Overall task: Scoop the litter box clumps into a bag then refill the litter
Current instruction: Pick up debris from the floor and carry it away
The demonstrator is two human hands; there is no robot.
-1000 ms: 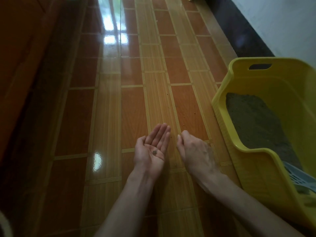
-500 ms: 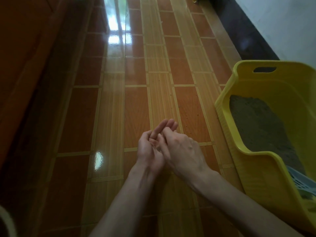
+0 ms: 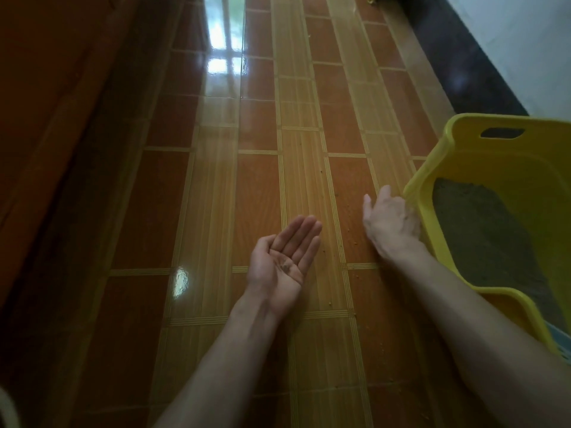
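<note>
A yellow litter box (image 3: 463, 149) stands on the floor at the right, with grey litter (image 3: 482, 230) inside it. My left hand (image 3: 282, 257) is held palm up over the tiles, fingers together, cupping a few small litter grains (image 3: 285, 267). My right hand (image 3: 391, 223) is back-up, fingers spread, low over the floor beside the box's near left wall. Tiny stray grains (image 3: 349, 230) lie scattered on the tiles between my hands. A pale blue slotted scoop (image 3: 560, 335) shows partly at the right edge behind the box rim.
Glossy orange and tan floor tiles (image 3: 256, 180) stretch ahead. A dark skirting strip (image 3: 463, 57) and white wall (image 3: 525, 32) run along the right. Dark wooden furniture (image 3: 46, 103) lines the left side.
My right hand left the left palm, where its fingers had touched, and swung right to the floor beside the litter box. The left palm stays cupped with grains in it.
</note>
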